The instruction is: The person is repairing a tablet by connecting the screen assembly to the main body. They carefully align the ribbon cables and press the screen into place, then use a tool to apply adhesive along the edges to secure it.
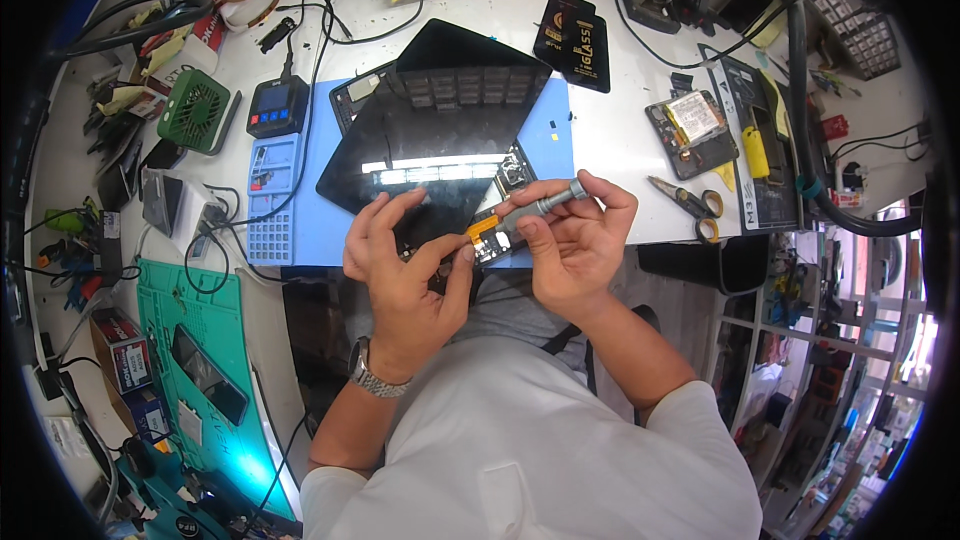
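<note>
A large black glass screen panel [420,135] lies tilted across an opened tablet body, whose silver and black inner parts [492,248] show at its near right corner. An orange flex cable [484,227] crosses there. My left hand [410,255] has its thumb and index finger closed at the cable's end, while its other fingers reach over the panel. In my right hand [580,250] is a grey screwdriver [548,205], gripped between thumb and fingers, its tip end pointing toward the cable. The exact tip contact is hard to make out.
Under the tablet is a blue mat [330,230], with a blue parts tray [270,200] on its left. Scissors [692,205] and an opened phone [692,130] lie to the right. A green fan [198,112] and a small meter [278,105] stand at left; black cables trail nearby.
</note>
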The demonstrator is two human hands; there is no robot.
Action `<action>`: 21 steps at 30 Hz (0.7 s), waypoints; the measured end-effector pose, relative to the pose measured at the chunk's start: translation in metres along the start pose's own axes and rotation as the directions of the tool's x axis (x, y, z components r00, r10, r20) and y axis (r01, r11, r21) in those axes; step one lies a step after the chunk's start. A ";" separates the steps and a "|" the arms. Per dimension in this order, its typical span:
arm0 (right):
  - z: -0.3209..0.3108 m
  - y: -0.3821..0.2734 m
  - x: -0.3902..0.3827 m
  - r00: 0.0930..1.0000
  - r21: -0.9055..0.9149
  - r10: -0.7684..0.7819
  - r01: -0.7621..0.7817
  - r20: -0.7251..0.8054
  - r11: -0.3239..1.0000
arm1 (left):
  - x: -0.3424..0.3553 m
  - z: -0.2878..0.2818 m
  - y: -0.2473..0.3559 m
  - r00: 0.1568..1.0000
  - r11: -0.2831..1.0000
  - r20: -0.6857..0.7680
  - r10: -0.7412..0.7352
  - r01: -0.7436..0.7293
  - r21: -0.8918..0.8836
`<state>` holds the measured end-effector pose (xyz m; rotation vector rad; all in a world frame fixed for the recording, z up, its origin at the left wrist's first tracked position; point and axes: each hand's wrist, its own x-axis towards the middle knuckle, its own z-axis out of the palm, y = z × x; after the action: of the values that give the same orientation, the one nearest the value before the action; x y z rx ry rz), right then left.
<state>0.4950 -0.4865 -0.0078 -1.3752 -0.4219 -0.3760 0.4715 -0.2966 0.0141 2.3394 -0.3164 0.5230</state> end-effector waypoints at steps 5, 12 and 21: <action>-0.008 -0.006 -0.004 0.995 -0.121 -0.049 0.059 0.084 0.991 | -0.003 -0.007 0.000 0.999 0.999 0.011 0.047 -0.048 0.017; -0.012 -0.013 -0.010 0.988 -0.146 -0.063 0.084 0.144 0.986 | -0.006 -0.012 0.004 0.990 0.994 0.100 0.100 -0.103 0.029; -0.012 -0.015 -0.011 0.986 -0.156 -0.052 0.077 0.160 0.985 | -0.006 -0.012 0.005 0.991 0.995 0.103 0.090 -0.094 0.032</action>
<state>0.4785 -0.5009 -0.0020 -1.5575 -0.5764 -0.3635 0.4615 -0.2914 0.0220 2.4009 -0.4674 0.4578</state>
